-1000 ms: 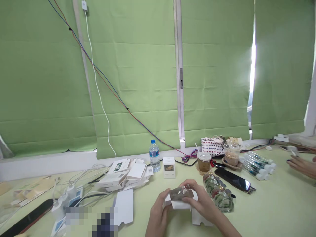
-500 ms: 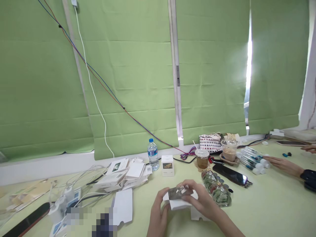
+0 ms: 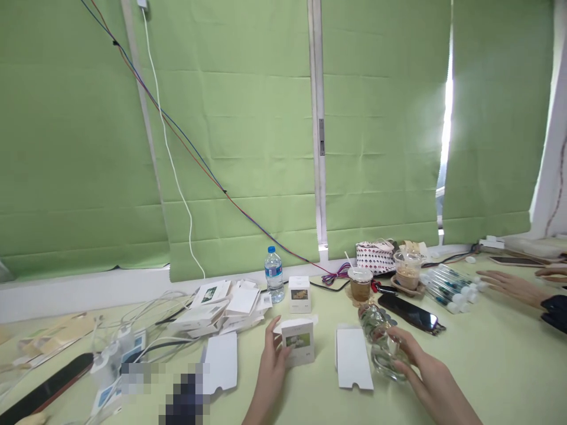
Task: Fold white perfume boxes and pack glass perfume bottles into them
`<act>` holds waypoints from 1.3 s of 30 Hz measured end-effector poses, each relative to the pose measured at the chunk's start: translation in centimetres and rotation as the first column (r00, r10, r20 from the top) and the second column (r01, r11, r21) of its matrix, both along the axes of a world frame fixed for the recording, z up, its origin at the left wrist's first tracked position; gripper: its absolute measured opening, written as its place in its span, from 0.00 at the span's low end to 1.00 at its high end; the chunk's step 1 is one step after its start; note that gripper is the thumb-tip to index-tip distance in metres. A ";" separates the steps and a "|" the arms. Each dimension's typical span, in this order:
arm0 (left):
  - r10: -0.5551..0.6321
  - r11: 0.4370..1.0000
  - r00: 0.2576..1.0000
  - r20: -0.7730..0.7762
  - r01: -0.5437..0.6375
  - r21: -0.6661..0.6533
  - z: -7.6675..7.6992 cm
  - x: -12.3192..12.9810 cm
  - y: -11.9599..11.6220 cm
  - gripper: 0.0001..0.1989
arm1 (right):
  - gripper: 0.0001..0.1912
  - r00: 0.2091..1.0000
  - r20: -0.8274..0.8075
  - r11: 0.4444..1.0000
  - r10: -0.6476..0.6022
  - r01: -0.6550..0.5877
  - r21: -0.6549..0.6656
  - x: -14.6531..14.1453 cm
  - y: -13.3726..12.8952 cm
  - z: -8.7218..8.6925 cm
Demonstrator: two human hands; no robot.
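My left hand (image 3: 275, 357) holds a small white box (image 3: 300, 343) with a picture on its front; the box stands upright on the table. To the right, my right hand (image 3: 411, 360) has its thumb and fingers closed on a clear plastic pack (image 3: 386, 360), at the near end of a row of round packs with green contents (image 3: 371, 319). Between the hands a flat white card piece (image 3: 353, 358) with a notched edge lies on the table. A second white box (image 3: 300, 295) stands farther back, beside a water bottle (image 3: 274, 274).
Flattened white boxes (image 3: 230, 310) are piled at left, near chargers and cables (image 3: 106, 363). Two drink cups (image 3: 361, 286), a black phone (image 3: 410, 313) and clear tubes (image 3: 454, 289) lie right. Another person's hands (image 3: 514, 287) rest at far right.
My right hand has moved right, away from the box, to the clear packs. The box now stands upright in my left hand, and the card piece at its right is uncovered.
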State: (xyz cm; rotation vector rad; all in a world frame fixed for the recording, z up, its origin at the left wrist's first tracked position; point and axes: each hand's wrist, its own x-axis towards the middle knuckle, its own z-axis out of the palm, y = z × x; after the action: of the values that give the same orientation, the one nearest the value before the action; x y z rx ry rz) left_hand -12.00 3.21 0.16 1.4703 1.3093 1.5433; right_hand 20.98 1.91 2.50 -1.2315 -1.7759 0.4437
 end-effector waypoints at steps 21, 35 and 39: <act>0.449 0.740 0.745 -0.494 0.000 0.673 -1.3 5.3 -3.6 0.21 | 0.22 0.760 0.562 0.682 -0.326 -0.223 0.697 -8.9 3.1 -6.7; 0.112 0.942 0.904 -0.412 0.035 0.335 -1.8 9.6 -2.3 0.50 | 0.21 0.997 -0.072 0.945 -0.017 0.040 0.324 -7.1 -1.8 0.1; -0.146 0.962 0.952 -0.270 0.200 0.184 0.2 9.5 -3.1 0.43 | 0.22 0.950 -0.228 0.971 0.213 -0.179 0.160 -5.7 -2.5 2.4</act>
State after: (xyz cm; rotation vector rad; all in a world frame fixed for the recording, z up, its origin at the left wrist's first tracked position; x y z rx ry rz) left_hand -2.49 0.12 0.37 1.9169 1.1444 1.4471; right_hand 15.27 -0.60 4.89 -0.8676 -1.6925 0.5529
